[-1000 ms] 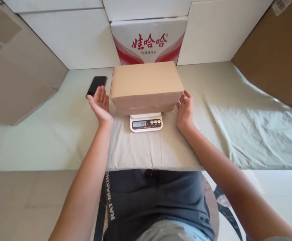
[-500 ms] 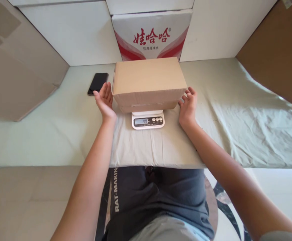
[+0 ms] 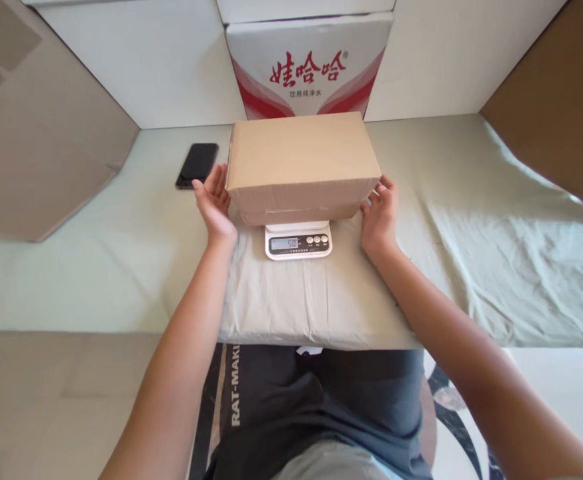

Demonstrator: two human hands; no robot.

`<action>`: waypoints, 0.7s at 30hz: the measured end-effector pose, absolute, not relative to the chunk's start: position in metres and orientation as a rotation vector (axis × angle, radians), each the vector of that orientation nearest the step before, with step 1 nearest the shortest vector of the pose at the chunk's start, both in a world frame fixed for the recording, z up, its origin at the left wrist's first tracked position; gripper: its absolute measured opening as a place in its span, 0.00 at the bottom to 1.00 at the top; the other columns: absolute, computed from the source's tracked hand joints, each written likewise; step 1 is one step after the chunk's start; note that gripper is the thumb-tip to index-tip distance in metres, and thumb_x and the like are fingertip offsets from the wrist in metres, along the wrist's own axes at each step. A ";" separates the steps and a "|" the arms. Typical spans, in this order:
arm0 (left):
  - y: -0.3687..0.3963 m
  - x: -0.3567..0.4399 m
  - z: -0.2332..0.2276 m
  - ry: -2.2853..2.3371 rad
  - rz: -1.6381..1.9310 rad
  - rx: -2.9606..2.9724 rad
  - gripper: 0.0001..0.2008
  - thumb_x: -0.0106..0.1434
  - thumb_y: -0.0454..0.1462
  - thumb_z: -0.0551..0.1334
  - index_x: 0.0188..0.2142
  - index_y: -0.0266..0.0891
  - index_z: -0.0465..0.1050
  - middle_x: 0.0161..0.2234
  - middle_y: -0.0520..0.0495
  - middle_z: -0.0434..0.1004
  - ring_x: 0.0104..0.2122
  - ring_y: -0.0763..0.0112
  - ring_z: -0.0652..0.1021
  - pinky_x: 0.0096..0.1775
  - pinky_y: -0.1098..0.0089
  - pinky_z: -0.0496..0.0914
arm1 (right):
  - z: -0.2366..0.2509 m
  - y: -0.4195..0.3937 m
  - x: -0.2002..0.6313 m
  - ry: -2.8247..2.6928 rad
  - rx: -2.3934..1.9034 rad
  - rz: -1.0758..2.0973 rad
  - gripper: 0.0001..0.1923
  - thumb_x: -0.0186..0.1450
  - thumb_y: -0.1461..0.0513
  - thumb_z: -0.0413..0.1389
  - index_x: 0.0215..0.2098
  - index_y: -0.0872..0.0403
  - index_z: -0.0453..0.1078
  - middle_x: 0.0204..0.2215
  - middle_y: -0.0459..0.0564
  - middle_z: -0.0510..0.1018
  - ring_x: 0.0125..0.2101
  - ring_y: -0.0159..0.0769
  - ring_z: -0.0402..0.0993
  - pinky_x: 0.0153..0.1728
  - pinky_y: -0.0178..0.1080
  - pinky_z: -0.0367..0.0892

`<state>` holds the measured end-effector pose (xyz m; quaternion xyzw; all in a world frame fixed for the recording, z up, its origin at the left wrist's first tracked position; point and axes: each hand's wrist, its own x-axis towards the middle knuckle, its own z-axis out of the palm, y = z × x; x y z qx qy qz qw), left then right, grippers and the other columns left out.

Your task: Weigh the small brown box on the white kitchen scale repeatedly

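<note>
A plain brown cardboard box (image 3: 304, 153) rests on a small white digital scale (image 3: 299, 253), covering most of its platform. The scale's display appears to read 50. My left hand (image 3: 215, 208) is at the box's left side, fingers stretched out and thumb apart. At the right side, my right hand (image 3: 380, 217) has its fingers beside the box's near right edge, slightly bent and partly hidden by it. Both hands are very close to the box; whether they press on it I cannot tell.
A black phone (image 3: 197, 165) lies left of the box on the pale green cloth (image 3: 96, 267). Behind stands a white and red carton (image 3: 306, 67). Large brown cardboard pieces stand at the left (image 3: 46, 133) and right (image 3: 556, 107). The cloth-covered surface ends at a front edge before my legs.
The scale's reading has gone from 49 to 50. My right hand's fingers are slightly nearer the box's right edge. The whole view has shifted a little.
</note>
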<state>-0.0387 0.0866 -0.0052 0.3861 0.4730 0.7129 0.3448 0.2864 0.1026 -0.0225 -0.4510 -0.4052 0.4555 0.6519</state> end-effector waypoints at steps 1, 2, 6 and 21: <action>0.081 -0.037 -0.004 1.230 1.853 0.997 0.48 0.64 0.73 0.43 0.62 0.45 0.76 0.69 0.39 0.72 0.72 0.50 0.69 0.71 0.53 0.64 | -0.022 0.102 0.287 -0.917 -1.015 1.035 0.23 0.66 0.45 0.53 0.57 0.40 0.64 0.63 0.48 0.74 0.66 0.48 0.71 0.71 0.64 0.65; 0.075 -0.035 -0.003 1.226 1.863 0.995 0.48 0.64 0.73 0.43 0.61 0.45 0.77 0.69 0.39 0.73 0.72 0.50 0.69 0.71 0.53 0.64 | -0.021 0.101 0.287 -0.923 -1.006 1.033 0.24 0.66 0.45 0.53 0.57 0.40 0.64 0.64 0.48 0.73 0.68 0.48 0.70 0.72 0.64 0.64; 0.058 -0.029 -0.002 1.203 1.927 1.036 0.47 0.64 0.73 0.43 0.61 0.46 0.77 0.69 0.40 0.72 0.73 0.49 0.68 0.72 0.51 0.62 | -0.018 0.096 0.288 -0.995 -0.986 1.018 0.26 0.65 0.42 0.54 0.58 0.39 0.65 0.66 0.48 0.72 0.70 0.48 0.68 0.74 0.64 0.62; 0.062 -0.018 -0.003 1.283 1.886 1.007 0.46 0.65 0.73 0.47 0.61 0.44 0.78 0.67 0.39 0.76 0.69 0.50 0.74 0.67 0.57 0.71 | -0.011 0.090 0.281 -0.946 -0.973 1.084 0.23 0.64 0.42 0.58 0.51 0.42 0.68 0.60 0.47 0.78 0.67 0.47 0.71 0.72 0.59 0.64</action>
